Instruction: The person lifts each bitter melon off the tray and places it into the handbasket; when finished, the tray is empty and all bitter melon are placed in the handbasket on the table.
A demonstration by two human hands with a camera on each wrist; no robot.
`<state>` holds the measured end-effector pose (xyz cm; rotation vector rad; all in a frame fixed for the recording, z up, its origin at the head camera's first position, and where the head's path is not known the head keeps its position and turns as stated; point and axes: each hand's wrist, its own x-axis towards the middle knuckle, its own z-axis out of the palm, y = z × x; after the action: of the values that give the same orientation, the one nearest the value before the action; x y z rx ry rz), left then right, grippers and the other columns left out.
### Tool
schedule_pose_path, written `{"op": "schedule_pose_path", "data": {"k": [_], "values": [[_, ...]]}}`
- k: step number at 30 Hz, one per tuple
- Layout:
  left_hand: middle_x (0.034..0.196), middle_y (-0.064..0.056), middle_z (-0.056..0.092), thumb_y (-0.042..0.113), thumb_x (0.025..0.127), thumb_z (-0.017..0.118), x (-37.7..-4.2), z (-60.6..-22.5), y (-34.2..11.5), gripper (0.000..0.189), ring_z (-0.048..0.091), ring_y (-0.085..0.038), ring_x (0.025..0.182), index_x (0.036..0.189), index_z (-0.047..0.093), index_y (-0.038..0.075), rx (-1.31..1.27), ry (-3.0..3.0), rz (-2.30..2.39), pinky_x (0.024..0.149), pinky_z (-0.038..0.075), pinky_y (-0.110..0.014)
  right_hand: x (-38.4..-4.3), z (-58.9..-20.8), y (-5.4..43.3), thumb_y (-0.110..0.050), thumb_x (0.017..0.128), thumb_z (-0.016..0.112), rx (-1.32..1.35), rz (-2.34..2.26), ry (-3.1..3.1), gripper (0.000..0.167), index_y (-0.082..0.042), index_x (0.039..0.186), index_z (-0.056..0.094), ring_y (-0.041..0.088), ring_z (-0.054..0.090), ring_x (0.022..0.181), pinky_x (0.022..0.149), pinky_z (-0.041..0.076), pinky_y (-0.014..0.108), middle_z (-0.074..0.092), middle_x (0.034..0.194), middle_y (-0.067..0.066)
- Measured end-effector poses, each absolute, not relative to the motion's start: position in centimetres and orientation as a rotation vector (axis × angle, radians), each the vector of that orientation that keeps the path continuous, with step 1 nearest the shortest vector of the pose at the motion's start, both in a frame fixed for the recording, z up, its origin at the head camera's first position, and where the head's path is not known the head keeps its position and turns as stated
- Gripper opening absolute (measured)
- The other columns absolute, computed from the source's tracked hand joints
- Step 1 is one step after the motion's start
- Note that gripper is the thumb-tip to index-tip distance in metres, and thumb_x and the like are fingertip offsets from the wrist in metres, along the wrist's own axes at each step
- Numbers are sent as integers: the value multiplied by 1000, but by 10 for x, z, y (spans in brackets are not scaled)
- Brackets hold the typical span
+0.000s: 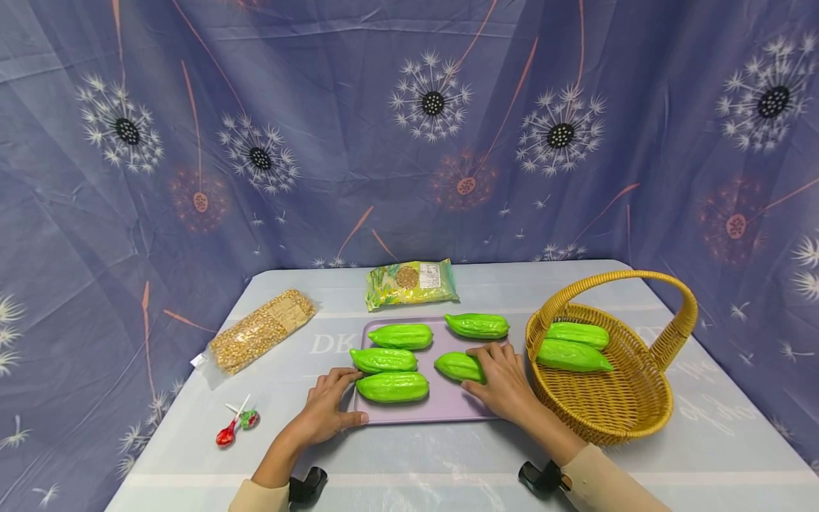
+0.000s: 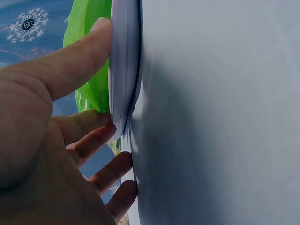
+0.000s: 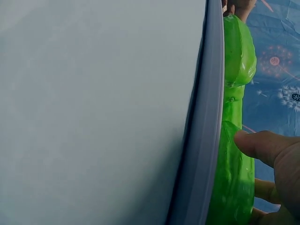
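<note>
A lilac tray [image 1: 448,411] carries several bright green, ridged bitter melons, three of them stacked in a column at its left. My left hand [image 1: 326,409] rests at the tray's left front corner, fingers loosely extended; in the left wrist view its thumb and fingertips lie along the tray rim [image 2: 125,56], beside a bitter melon [image 2: 99,89]. On the tray's right half, my right hand [image 1: 507,380] grips another bitter melon [image 1: 458,365], fingers over its far side. The right wrist view shows the thumb [image 3: 258,144] against its near side. One more bitter melon [image 1: 477,326] lies behind that hand.
Right of the tray stands a woven basket [image 1: 608,409] with a tall handle, holding two bitter melons [image 1: 572,354]. A green printed bag [image 1: 416,284] lies behind the tray. At the left are a clear bag of yellow kernels [image 1: 256,338] and two lollipops [image 1: 225,435].
</note>
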<state>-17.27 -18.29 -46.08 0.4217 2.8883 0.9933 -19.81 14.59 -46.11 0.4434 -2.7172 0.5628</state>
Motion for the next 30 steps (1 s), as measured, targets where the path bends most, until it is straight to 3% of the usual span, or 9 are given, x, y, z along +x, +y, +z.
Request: {"op": "schedule_pose_path", "data": {"k": [30], "values": [[134, -6, 45, 32, 72, 80, -172, -462, -183, 70, 37, -30, 120, 132, 52, 12, 418, 2884, 1011, 94, 26, -49, -192, -463, 148, -34, 71, 78, 545, 583, -2830, 55, -12, 119, 63, 17, 41, 87, 77, 31, 33, 54, 96, 1]]}}
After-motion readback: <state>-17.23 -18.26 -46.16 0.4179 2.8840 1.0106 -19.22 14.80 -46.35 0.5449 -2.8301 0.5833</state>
